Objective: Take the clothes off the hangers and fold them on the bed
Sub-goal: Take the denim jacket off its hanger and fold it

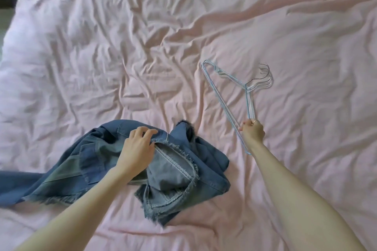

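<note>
A crumpled blue denim garment (177, 173) with frayed edges lies on the near part of the pink bed (183, 36). My left hand (138, 144) rests on it, fingers curled over a frayed hem. To the right, my right hand (252, 130) grips the lower corner of a stack of light blue wire hangers (224, 96). The hangers lie flat on the sheet, with their metal hooks pointing away to the right. No clothing hangs on them.
The wrinkled pink sheet covers almost the whole view. The bed's left edge and a strip of floor show at the far left (4, 16). Part of the denim trails off toward the lower left edge.
</note>
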Tool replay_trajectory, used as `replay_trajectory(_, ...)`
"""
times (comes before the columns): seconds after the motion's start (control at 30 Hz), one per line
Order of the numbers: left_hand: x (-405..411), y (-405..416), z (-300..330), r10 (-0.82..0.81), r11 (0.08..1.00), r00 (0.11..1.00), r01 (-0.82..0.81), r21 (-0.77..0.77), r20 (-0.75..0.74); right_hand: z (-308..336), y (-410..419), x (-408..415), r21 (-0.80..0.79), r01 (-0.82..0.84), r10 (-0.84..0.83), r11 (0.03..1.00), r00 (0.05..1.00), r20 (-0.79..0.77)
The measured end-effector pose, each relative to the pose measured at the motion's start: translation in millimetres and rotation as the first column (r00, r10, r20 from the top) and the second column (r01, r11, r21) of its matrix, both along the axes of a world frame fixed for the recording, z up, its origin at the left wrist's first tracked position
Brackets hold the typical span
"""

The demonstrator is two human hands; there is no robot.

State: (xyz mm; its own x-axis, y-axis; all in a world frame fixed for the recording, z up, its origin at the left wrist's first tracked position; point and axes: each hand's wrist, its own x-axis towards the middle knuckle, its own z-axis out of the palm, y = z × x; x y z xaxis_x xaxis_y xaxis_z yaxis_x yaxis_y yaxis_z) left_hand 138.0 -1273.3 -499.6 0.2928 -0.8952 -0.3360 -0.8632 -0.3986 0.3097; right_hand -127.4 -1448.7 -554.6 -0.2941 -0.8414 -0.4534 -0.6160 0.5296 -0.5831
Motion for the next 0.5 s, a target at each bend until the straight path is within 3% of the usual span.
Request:
replay_trajectory(0.13, 2.6, -7.0, -24.7, -0.074, 0.994, 0.995, 0.068, 0.08, 0.071, -16.7, -12.7, -4.3, 0.006, 0.03, -0.03, 1.0, 0.998, -0.061)
replay_trajectory(0.37, 3.6, -21.7, -44.7, -0.15, 0.982, 0.981, 0.133, 0.133, 0.126, -28.7, -10.9, -2.3, -0.001, -0.125, 0.124, 0.992, 0.982, -0.141)
replay_trajectory(0.5, 3.0, -28.0, -49.8, -0.155, 0.984, 0.974, 0.137, 0.116, 0.167, -15.1, 30.0, 36.2, -0.034, -0.409, 0.408, 0.912, 0.913, -0.026)
